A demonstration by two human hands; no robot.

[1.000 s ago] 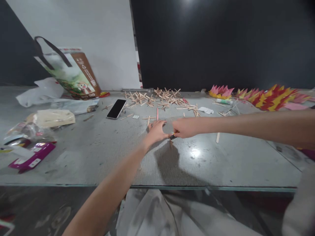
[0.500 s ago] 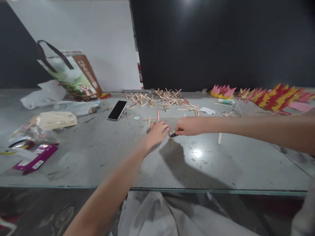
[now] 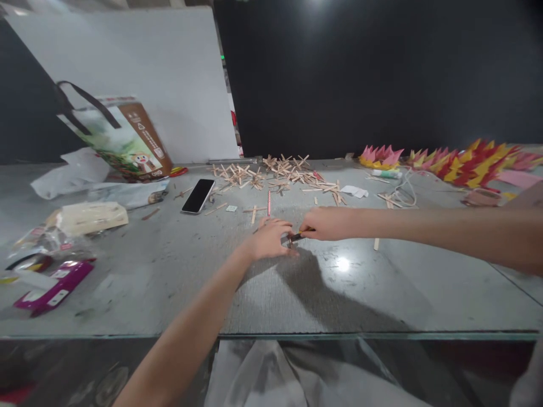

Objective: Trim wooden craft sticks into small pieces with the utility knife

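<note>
My right hand (image 3: pixel 321 223) is closed around a utility knife (image 3: pixel 298 236), black with a bit of yellow. The knife points left, its tip at a thin wooden stick (image 3: pixel 290 243) over the table. Thumb and fingers of my left hand (image 3: pixel 270 238) close about that stick from the left; its ends are partly hidden. Just beyond my left hand lie a red-and-white patterned strip (image 3: pixel 268 203) and a pair of crossed wooden sticks (image 3: pixel 254 213).
A pile of crossed wooden sticks (image 3: pixel 284 167) spreads along the back. To the left are a phone (image 3: pixel 198 196), a printed bag (image 3: pixel 123 144) and a purple packet (image 3: pixel 55 287). Folded paper pieces (image 3: pixel 479 164), a glue stick (image 3: pixel 387 174) and a loose stick (image 3: pixel 376 244) are at right.
My left thumb has come down around the near side of the stick, where the fingers lay together before. The knife has shifted slightly left against the stick. The view has tilted slightly.
</note>
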